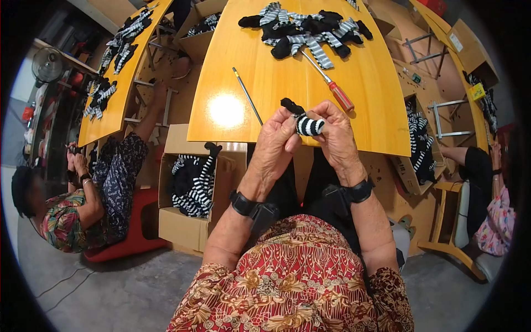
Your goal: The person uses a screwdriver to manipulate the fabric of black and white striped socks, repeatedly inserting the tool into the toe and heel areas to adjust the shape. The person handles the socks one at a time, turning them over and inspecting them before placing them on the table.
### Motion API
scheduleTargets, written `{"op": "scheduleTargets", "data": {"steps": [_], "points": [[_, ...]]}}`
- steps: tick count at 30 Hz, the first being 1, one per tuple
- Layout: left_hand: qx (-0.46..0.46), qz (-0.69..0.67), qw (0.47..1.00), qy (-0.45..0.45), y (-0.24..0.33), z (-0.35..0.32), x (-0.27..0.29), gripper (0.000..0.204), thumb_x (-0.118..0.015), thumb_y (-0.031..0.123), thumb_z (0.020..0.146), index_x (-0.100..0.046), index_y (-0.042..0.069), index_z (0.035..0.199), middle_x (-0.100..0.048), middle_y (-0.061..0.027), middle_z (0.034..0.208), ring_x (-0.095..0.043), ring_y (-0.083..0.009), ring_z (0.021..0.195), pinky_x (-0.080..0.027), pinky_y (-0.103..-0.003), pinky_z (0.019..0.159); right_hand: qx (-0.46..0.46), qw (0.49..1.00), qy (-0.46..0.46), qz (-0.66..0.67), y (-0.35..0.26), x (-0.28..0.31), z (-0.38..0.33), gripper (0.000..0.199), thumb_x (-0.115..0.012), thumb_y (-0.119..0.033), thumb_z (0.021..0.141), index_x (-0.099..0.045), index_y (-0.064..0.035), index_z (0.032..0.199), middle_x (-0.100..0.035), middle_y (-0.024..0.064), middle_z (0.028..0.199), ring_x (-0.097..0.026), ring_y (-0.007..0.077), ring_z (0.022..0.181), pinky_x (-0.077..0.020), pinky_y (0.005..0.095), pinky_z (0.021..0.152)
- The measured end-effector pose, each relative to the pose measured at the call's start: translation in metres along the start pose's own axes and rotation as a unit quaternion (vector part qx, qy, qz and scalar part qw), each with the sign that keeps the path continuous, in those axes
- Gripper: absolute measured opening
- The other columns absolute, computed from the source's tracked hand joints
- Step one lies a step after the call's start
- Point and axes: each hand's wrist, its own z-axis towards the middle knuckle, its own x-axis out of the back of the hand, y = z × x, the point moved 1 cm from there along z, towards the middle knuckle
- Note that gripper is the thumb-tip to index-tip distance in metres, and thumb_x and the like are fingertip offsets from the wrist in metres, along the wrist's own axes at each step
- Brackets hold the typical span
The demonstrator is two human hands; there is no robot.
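Your left hand (276,136) and right hand (338,133): fingers of both pinched on black-and-white striped sock (310,126), bunched between them at near edge of counter (381,105). Farther along counter: thin rod (247,95), red-handled screwdriver (340,96), sock pile (310,29).

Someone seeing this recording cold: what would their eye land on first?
Probably the black-and-white striped fabric piece, held between the left hand and right hand over the near edge of the yellow table. Beyond the hands, a red-handled tool lies right of centre. At the far end spreads a black-and-grey pile.
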Motion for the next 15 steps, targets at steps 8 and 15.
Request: {"op": "scheduleTargets", "data": {"steps": [8, 15], "points": [[-0.054, 0.236, 0.964, 0.105, 0.016, -0.004, -0.003, 0.012, -0.064, 0.004, 0.087, -0.058, 0.004, 0.096, -0.059, 0.0018, 0.084, -0.056, -0.0059, 0.076, -0.046, -0.021, 0.072, -0.062, 0.995, -0.048, -0.061, -0.009, -0.005, -0.005, 0.013, -0.066, -0.009, 0.088, -0.059, -0.0040, 0.097, -0.061, 0.0001, 0.086, -0.054, 0.0036, 0.069, -0.0447, 0.0173, 0.058], [-0.133, 0.310, 0.938, 0.085, 0.025, 0.002, -0.014, 0.009, -0.062, 0.005, 0.089, -0.059, 0.004, 0.097, -0.060, 0.0015, 0.087, -0.055, -0.0062, 0.080, -0.045, -0.021, 0.073, -0.082, 0.988, -0.062, -0.113, -0.022, -0.013, -0.004, 0.015, -0.064, -0.014, 0.090, -0.064, -0.0010, 0.097, -0.061, -0.0010, 0.082, -0.051, 0.0045, 0.067, -0.0410, 0.0173, 0.059]]}}
